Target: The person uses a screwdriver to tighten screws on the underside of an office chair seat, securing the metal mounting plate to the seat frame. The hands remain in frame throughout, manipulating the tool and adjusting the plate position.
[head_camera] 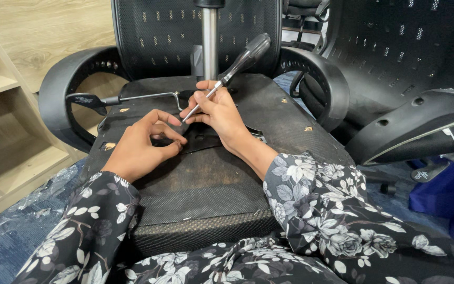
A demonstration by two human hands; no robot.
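An office chair lies upside down in front of me, its black seat underside (211,168) facing up. My right hand (217,113) grips a screwdriver (240,63) with a dark translucent handle, its metal tip pointing down at the black mounting plate (208,139) in the middle of the seat. My left hand (144,144) rests on the seat just left of the tip, thumb and fingers pinched together at the plate; whatever they pinch is too small to see. The gas-lift column (209,37) stands up behind my hands.
A height lever with a black paddle (88,101) sticks out to the left. Curved armrests (61,89) flank the seat. A second overturned black chair (411,105) lies at the right. Wooden shelving (1,131) stands at the left, clear plastic wrap (38,197) on blue carpet.
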